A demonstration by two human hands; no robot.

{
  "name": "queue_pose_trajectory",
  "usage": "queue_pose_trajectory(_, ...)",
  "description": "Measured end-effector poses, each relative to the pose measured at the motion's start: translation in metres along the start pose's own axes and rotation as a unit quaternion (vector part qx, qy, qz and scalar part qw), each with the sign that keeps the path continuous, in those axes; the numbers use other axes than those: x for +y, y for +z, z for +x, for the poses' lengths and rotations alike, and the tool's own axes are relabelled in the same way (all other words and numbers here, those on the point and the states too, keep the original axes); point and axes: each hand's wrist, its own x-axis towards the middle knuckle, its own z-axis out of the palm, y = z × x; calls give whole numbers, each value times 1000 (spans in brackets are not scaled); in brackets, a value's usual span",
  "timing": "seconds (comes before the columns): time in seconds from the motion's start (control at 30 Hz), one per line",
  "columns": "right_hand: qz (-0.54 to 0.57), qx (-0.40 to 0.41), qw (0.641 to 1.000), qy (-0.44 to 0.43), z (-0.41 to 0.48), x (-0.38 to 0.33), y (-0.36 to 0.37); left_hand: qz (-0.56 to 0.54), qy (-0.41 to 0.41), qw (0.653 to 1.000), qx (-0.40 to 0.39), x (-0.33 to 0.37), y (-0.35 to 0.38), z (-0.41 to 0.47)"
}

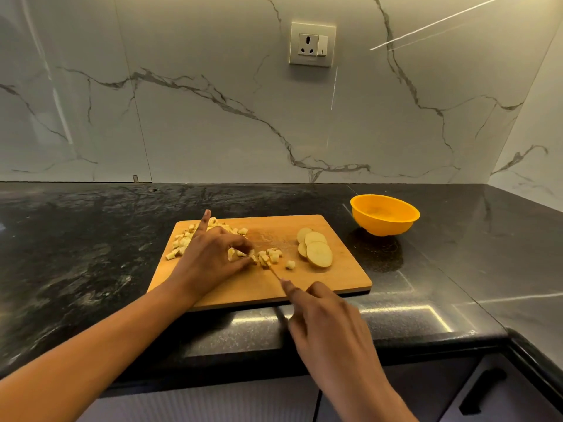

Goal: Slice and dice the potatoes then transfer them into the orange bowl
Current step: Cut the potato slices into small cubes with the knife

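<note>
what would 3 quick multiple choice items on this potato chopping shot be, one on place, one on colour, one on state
1. Where does the bowl stand?
A. on the cutting board
B. on the counter, right of the board
C. left of the board

2. What colour is the bowl?
A. orange
B. blue
C. white

3. What is in the bowl?
A. diced potato
B. slices
C. nothing visible

Key: 1 B, it stands on the black counter beside the cutting board. 2 A, plainly orange. 3 C, the diced potato and potato slices lie on the board.

Wooden board point(304, 287), glossy stone counter point(91, 239)
</note>
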Motion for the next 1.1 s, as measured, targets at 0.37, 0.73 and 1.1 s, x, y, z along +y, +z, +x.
queue_pose_trajectory(0.37,-16,150,988,42,49,57,17,-69,-24,996,49,-1,-10,0)
queue_pose_trajectory(0.73,41,128,988,74,50,67,20,50,91,978,-179,33,26,34)
queue_pose_trajectory(1.1,40,120,989,80,50,67,23,70,85,982,-152,5,15,44)
